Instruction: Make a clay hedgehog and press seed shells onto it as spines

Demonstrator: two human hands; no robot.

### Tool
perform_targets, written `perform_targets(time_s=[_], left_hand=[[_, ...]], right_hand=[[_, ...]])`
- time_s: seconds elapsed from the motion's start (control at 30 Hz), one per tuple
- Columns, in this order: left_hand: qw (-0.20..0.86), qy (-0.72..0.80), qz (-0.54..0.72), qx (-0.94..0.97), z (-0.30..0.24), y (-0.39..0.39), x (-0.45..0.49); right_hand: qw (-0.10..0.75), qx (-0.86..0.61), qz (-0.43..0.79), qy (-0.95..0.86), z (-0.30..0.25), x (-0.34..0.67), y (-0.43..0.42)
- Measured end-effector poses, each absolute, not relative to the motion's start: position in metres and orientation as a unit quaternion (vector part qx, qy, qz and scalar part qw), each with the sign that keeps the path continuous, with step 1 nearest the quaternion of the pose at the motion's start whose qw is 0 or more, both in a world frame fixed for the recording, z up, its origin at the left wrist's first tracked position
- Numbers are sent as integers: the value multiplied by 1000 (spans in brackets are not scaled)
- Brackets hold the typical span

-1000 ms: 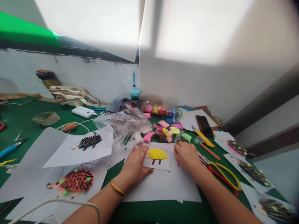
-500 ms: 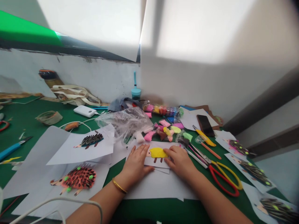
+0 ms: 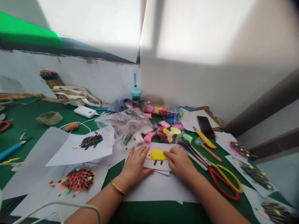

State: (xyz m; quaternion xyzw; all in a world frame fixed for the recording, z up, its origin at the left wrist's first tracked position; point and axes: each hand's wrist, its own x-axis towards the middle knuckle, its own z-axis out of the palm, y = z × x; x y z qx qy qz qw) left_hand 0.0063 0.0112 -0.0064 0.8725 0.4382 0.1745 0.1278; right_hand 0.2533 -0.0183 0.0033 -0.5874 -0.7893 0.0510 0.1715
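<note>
Yellow clay body of a hedgehog-like figure, with two brown legs and a pale head end, lying on a small white card between the two hands. The left hand rests flat on the card's left side, fingers together and thumb spread wide, with a gold bracelet at the wrist. The right hand has its fingers bent, the index fingertip touching the right end of the yellow clay; whether it pinches anything cannot be told. Beneath the card, larger white sheets cover part of the green tabletop. Just beyond the hands are wrapped clay packets of several colours and a crumpled clear plastic bag. To the right lie scissors with one red and one yellow handle, a salmon-coloured stick, a yellow cutter and a dark phone. To the left, a red hedgehog with green dots and a dark hedgehog lie on paper; three further hedgehog pictures line the right edge. Farther back are a white power bank and a light-blue lidded cup.
</note>
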Motion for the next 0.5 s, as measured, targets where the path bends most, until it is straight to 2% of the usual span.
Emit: perform_targets(time_s=[0.1, 0.3, 0.5], left_hand=[[126, 439, 169, 874, -7, 11, 6], [111, 439, 184, 872, -9, 11, 6], [110, 442, 184, 871, -10, 12, 7]], right_hand=[[154, -594, 48, -788, 4, 252, -18], [199, -571, 53, -794, 2, 254, -17], [173, -576, 74, -795, 0, 248, -18]])
